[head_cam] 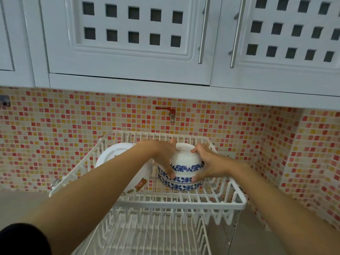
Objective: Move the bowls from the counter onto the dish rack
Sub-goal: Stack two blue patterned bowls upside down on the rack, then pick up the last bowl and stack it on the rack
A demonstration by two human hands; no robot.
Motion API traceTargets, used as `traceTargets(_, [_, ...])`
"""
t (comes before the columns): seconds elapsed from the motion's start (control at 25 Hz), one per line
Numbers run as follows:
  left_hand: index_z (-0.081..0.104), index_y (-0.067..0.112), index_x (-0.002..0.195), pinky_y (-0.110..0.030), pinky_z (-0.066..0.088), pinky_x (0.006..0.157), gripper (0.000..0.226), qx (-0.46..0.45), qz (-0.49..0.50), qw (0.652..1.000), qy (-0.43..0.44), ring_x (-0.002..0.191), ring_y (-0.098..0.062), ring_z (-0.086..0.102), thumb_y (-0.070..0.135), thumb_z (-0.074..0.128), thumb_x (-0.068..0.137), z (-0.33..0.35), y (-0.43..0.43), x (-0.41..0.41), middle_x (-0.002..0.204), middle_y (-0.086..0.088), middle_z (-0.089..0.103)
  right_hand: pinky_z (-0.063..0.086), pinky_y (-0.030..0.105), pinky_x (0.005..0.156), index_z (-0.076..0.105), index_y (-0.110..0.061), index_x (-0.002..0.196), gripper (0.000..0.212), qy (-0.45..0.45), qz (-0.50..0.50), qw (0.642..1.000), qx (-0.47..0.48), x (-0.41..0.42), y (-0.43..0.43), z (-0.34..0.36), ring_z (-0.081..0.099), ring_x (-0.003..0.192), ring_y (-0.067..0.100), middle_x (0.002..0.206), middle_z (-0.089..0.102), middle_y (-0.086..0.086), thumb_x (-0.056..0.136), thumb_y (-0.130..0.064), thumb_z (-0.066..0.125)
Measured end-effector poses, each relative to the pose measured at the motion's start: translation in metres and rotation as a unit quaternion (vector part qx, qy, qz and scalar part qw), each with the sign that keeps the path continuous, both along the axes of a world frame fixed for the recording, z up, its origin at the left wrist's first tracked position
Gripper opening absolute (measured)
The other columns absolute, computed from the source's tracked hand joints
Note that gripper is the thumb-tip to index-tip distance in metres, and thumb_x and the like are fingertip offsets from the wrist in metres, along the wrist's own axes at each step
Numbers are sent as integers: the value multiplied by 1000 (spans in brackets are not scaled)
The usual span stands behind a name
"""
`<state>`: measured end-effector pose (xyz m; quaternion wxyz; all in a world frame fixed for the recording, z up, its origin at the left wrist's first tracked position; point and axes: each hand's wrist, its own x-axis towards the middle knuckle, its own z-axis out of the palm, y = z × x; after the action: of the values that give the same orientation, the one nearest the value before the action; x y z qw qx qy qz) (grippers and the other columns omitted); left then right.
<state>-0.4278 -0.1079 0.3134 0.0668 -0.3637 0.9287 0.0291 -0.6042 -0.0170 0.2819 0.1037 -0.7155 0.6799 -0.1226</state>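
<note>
Blue-banded bowls [181, 173], stacked upside down, sit on the dish rack [237, 201] between both hands [207, 163]. Each hand clasps the stack's side. Remaining bench bowls: cannot tell.

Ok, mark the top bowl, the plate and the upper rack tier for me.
top bowl [185, 159]: head view, on its white upturned side.
plate [112, 153]: head view, on its white back face.
upper rack tier [184, 204]: head view, on its front rim.

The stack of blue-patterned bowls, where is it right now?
In the head view the stack of bowls sits upside down on the right of the dish rack's upper tier, gripped between the left hand and right hand, beside a white plate.
</note>
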Motion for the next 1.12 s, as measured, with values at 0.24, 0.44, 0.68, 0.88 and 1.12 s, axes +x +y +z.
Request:
traceTargets(0.24, [12,20,143,-41,45,99,111,-1,2,1000,-9,123,-29,50,52,80,61,2,1,2,140,-6,46,47,40,98,25,-32,129,91,21,-22,1000,4,6,4,5,43,118,15,141,30,-8,61,-47,84])
traceTargets(0.44, [20,11,148,-41,37,111,79,-56,-38,994,81,134,-28,43,47,56,88,30,-5,44,152,-10,36,34,43,113,13,-26,149,88,84,-15,996,-35,39,4,34,30,139,20,157,17,-3,82,-45,67])
traceTargets(0.68, [24,7,147,-39,26,115,56,-98,43,982,153,141,-28,32,37,31,101,41,-52,171,155,-13,29,25,39,115,21,-11,150,60,97,-6,983,-154,173,-46,59,26,143,22,156,25,8,100,-44,30])
traceTargets(0.88, [16,12,151,-39,19,118,62,-65,148,975,151,144,-27,26,44,26,99,9,-116,293,158,-9,22,24,42,115,21,-3,148,58,59,-26,991,-116,308,-117,49,22,144,31,157,21,15,101,-36,31])
traceTargets(1.12, [17,8,150,-41,24,115,62,-5,213,961,177,143,-30,28,43,25,100,-43,-175,379,157,-13,23,29,40,113,14,-6,150,65,-90,-150,980,-99,418,-194,-6,24,142,31,157,17,12,96,-16,49])
